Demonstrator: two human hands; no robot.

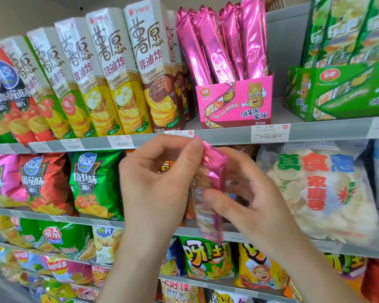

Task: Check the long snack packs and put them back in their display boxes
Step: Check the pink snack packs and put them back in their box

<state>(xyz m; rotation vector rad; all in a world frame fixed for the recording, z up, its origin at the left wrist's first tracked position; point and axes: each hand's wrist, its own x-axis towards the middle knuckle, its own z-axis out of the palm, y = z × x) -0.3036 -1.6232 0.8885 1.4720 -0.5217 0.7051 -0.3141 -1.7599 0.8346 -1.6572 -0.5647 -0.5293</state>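
Closest, both hands hold one long, crinkly pink foil pack (214, 171) upright: the left hand (158, 182) pinches its crimped top between thumb and forefinger, and the right hand (249, 193) curls round its middle. Beyond, on the upper shelf (223, 136), glossy pink packs (217, 44) lean in a pink cardboard display box (234, 103).

Upright pink foil pack (216, 178) below pink display box (234, 103).

The pink pack (214, 165) is motion-blurred, and the green display box (341, 99) runs off the right edge.
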